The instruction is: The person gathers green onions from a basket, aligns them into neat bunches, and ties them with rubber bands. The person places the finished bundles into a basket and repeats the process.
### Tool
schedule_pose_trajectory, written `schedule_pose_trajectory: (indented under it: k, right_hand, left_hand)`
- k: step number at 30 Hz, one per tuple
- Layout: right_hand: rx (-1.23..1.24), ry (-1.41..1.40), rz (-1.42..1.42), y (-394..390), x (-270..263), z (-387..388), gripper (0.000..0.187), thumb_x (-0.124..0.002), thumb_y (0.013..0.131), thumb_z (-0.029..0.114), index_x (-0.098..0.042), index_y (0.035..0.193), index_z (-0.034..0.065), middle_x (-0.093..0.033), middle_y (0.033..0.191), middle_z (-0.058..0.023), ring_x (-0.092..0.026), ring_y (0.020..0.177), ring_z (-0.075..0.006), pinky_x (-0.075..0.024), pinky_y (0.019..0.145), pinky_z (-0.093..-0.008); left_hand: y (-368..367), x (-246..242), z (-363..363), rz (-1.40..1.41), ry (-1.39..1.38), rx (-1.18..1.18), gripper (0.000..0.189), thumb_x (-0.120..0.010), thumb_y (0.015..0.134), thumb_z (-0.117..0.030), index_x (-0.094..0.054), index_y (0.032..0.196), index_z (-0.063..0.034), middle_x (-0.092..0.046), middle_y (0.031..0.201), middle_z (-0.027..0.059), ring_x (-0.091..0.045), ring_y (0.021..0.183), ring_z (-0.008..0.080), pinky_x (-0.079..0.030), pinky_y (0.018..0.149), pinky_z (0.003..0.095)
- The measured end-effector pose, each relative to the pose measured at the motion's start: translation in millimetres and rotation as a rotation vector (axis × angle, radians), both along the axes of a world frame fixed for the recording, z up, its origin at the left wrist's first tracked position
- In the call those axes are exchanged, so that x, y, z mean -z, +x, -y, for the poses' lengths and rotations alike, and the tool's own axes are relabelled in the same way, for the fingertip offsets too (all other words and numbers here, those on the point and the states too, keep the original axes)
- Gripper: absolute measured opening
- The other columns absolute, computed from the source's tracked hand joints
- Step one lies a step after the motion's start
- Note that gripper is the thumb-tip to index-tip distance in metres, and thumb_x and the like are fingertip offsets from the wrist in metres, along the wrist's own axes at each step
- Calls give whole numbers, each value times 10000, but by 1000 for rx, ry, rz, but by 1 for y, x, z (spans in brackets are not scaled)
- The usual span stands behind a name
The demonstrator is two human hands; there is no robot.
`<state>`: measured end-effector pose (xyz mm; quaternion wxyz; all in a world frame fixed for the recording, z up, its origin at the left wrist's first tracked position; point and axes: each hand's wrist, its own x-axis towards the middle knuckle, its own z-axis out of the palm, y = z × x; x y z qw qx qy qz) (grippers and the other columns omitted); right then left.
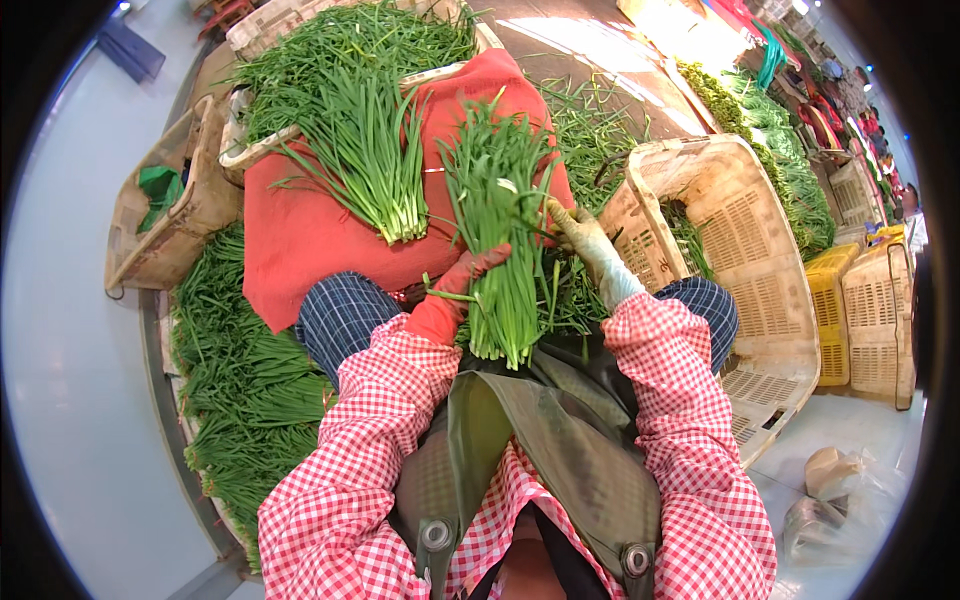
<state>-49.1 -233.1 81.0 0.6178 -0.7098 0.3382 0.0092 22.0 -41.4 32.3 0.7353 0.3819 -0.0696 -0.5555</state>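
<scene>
My left hand [469, 274], in a red glove, is wrapped around a bunch of garlic chives [506, 300] above my lap. The cut stem ends point toward me and the leaf tips point away. At the right side of this bunch is my right hand [589, 240], in a pale, stained glove. Its fingertips reach the leaves, which partly cover them; whether they pinch any is unclear. Another garlic chive bunch [379, 172] lies on a red cloth [300, 247] to the left, stem ends toward me.
A crate heaped with loose chives [360, 45] stands beyond the cloth. An open plastic crate [757, 247] leans at my right knee. Loose leaves [592, 142] litter the floor. Stacked chive bunches [255, 390] lie at left, near another crate [172, 225]. Plastic bags [832, 495] rest at lower right.
</scene>
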Motion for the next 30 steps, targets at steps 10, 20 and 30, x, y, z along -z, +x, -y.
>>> schedule_pose_trajectory:
  k: [10,20,30]
  right_hand:
    - [-89,333,780,45,-128,-24,542,-801,714,177,-525,1153,18,-658,944,-88,-634,813,-159,-538,677,-285]
    - [-654,898,616,36,-60,25,461,-599,861,384,-542,1171,46,-568,1161,-112,-569,985,-223,-508,806,-337]
    - [-200,-440,676,-43,-37,-12,495,-642,783,297,-518,1219,98,-376,1349,-151,-341,1220,-290,-340,984,-382]
  left_hand:
    - [37,-121,46,901,-152,-263,300,-694,808,-97,-568,1071,-26,-639,937,29,-591,842,125,-497,756,272]
    - [47,-121,41,972,-95,-268,555,-713,762,-68,-449,1248,-13,-514,1221,99,-499,1103,186,-434,918,341]
    - [-39,-3,-24,293,9,-483,740,-595,849,-415,-298,1381,3,-424,1335,178,-437,1230,284,-362,1034,395]
